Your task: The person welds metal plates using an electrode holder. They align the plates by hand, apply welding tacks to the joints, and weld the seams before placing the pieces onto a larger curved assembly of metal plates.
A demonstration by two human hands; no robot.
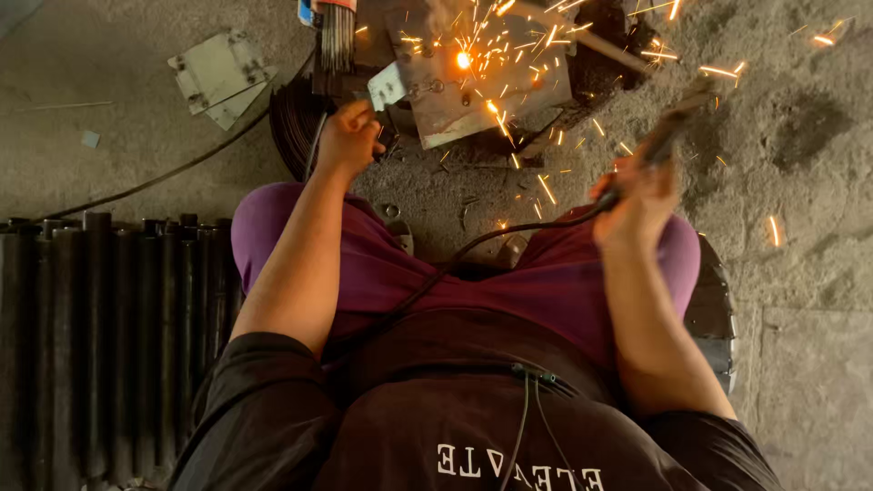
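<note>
My left hand pinches a small metal plate against the steel workpiece to keep it still. My right hand is clenched around the welding holder, kept off to the side of the sparks. Black pipes crowd my left; bare concrete floor lies open on my right.

concrete floor | steel plate w/ sparks | black pipes | flat brackets

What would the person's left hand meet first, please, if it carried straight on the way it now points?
Probably the small pale metal piece just beyond the left hand, at the edge of the sparking grey steel plate; depth is unclear.
</note>
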